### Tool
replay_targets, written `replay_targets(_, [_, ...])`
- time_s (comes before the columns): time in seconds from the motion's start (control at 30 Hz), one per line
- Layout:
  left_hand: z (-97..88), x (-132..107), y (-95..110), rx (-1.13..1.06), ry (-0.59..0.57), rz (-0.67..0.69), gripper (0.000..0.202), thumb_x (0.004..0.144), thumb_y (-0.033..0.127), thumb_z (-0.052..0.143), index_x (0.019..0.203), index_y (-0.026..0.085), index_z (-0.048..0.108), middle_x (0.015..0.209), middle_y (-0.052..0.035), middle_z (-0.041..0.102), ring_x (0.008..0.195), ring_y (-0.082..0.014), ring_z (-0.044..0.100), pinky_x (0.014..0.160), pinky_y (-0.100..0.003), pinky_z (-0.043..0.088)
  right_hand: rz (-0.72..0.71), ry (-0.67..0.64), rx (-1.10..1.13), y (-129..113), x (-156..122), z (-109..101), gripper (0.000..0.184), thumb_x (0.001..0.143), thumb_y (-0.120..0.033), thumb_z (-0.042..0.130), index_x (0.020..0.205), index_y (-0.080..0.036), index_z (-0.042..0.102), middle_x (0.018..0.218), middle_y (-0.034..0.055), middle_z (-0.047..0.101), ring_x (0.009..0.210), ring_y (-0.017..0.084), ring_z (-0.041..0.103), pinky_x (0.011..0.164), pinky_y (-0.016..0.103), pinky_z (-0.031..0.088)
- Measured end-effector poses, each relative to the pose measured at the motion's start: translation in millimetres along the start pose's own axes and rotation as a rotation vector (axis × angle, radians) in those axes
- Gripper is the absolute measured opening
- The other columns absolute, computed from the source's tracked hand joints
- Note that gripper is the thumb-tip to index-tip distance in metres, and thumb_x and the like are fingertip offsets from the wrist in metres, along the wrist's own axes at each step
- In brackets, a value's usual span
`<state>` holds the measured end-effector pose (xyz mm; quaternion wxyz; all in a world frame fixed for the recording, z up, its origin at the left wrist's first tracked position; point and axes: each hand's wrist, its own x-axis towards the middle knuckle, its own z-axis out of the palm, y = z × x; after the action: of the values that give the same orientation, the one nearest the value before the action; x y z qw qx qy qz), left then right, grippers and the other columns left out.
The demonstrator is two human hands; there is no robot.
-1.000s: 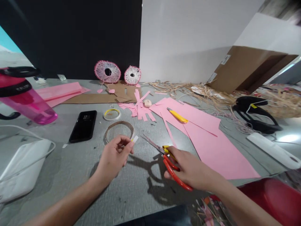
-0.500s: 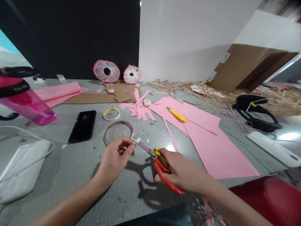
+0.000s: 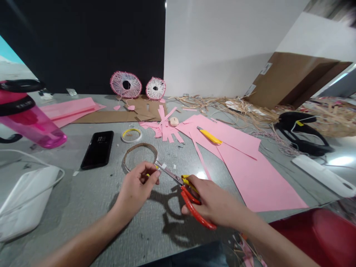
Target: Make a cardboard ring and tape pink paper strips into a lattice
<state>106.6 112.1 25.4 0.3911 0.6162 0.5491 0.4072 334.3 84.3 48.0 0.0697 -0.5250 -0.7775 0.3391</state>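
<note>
Beside a curled brown paper-strip ring [image 3: 140,146], the left hand [image 3: 136,194] pinches a small yellow strip [image 3: 148,174]; the right hand [image 3: 213,202] grips red-handled steel scissors [image 3: 193,211], blades angled toward it, a flat pink paper sheet [image 3: 258,181] beyond.

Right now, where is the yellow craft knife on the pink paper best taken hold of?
Probably around the middle of the yellow craft knife, on its grip, coming from above on the near side. It lies flat on the pink paper, and its grey metal end points away to the upper left, so fingers would stay clear of that end.
</note>
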Motion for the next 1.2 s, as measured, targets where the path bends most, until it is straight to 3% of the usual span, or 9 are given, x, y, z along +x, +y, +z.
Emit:
replay_targets(0.5, [0.2, 0.2, 2.0, -0.017, -0.012, -0.003, 0.021, 0.083, 0.039, 0.057, 0.078, 0.019, 0.058, 0.06, 0.0022, 0.062, 0.037, -0.0078, 0.044, 0.038, -0.02, 0.035, -0.019, 0.003, 0.017, 1.8, 0.8, 1.4, 0.039, 0.086, -0.053, 0.065, 0.099, -0.019, 0.052, 0.091, 0.0069, 0.067, 0.077, 0.02, 0.057, 0.065, 0.031, 0.039])
replay_targets(0.97, [0.2, 0.1, -2.9, -0.011, -0.013, -0.016, 0.023, 0.085, 0.041, 0.058, 0.081, 0.019, 0.058, 0.063, 0.0017, 0.064, 0.038, -0.0079, 0.046, 0.038, -0.02, 0.037, 0.024, 0.056, -0.057, 7.0, 5.5, 8.1, 0.034, 0.087, -0.048, 0.067, 0.088, -0.019, 0.05, 0.08, 0.0032, 0.064, 0.065, 0.015, 0.048, 0.058, 0.027, 0.029])
replay_targets(1.2, [0.7, -0.1, -1.1, -0.031, -0.002, -0.037, 0.024, 0.084, 0.043, 0.059, 0.083, 0.019, 0.057, 0.062, 0.0018, 0.064, 0.037, -0.0076, 0.045, 0.037, -0.02, 0.037, 0.023, 0.071, -0.071, 11.5, 0.5, 3.8, 0.031, 0.091, -0.048, 0.06, 0.087, -0.02, 0.049, 0.079, 0.0031, 0.063, 0.064, 0.015, 0.047, 0.058, 0.027, 0.029])
